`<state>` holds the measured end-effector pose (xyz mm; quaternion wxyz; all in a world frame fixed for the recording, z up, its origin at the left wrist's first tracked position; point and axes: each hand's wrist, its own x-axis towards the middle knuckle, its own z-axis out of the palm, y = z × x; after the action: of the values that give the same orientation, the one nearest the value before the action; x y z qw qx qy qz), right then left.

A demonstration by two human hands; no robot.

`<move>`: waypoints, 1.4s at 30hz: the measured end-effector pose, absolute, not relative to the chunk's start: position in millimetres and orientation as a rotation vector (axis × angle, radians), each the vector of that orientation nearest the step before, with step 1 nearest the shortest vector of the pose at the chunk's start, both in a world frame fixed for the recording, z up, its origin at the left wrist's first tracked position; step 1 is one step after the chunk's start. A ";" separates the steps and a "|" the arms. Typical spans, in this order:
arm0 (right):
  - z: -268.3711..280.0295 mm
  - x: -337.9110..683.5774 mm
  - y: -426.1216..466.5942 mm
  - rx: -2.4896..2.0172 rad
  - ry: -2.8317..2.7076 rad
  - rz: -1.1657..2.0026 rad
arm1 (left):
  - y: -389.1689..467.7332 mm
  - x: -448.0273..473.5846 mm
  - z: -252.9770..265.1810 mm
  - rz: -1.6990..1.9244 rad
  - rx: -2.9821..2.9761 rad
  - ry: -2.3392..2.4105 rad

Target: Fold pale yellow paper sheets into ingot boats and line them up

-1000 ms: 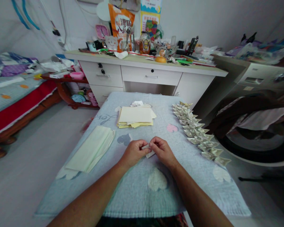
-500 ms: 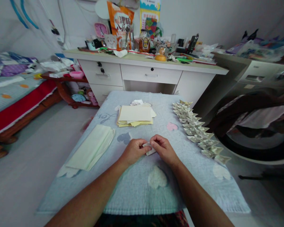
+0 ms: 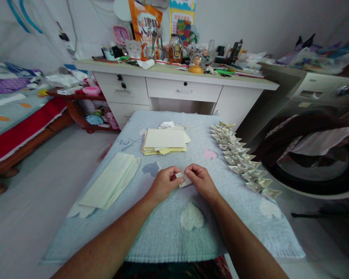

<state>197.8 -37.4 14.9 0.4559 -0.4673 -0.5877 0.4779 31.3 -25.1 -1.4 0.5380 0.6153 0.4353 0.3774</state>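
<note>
Between my two hands is a small folded piece of paper [image 3: 185, 180], pale and partly hidden by fingers. My left hand [image 3: 166, 181] pinches its left edge with thumb and forefinger. On the right side, my right hand [image 3: 200, 179] grips it the same way, its thumb lying on top. Both hands are just above the cloth-covered table [image 3: 163, 236]. Beyond them lies a stack of cream and yellow paper sheets [image 3: 164, 139]. To the left is a folded pile of pale green paper [image 3: 109, 181]. Several folded paper boats [image 3: 240, 159] stand in rows along the right.
A crumpled white tissue [image 3: 166, 124] lies behind the paper stack. Past the table stands a white desk [image 3: 174, 88] crowded with jars, a pink clock [image 3: 121, 35] and an orange bag [image 3: 145, 29]. A washing machine [image 3: 311, 155] with its door open is at right, a bed [image 3: 26, 112] at left.
More of the folded paper's face shows between my fingers, and my hands have shifted slightly on it. The whole view has moved a little; the things on the table stay in place.
</note>
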 end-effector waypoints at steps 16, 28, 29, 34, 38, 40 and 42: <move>8.9 197.2 -37.6 -1.183 -1.446 1.128 | -31.0 36.5 5.5 0.876 1.510 1.029; 6.8 202.3 -32.6 -1.075 -1.352 1.333 | -28.1 32.6 5.3 0.992 1.295 0.929; 5.1 201.1 -32.4 -1.060 -1.336 1.331 | -27.8 32.7 4.4 0.990 1.308 0.930; -4.6 198.5 -31.3 -1.048 -1.320 1.223 | -27.0 32.6 1.3 0.977 1.415 1.015; -5.6 202.6 -31.6 -1.199 -1.500 1.048 | -27.3 29.6 3.9 0.894 1.513 1.067; -2.9 204.5 -32.5 -1.269 -1.599 0.931 | -27.3 27.9 5.7 0.844 1.605 1.104; 0.6 205.1 -33.6 -1.331 -1.708 0.781 | -27.7 26.9 7.3 0.792 1.715 1.150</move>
<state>205.1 -33.6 0.6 0.4075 -0.5281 -0.6775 0.3100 26.9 -27.7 7.3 0.4484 0.6932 0.4647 0.3201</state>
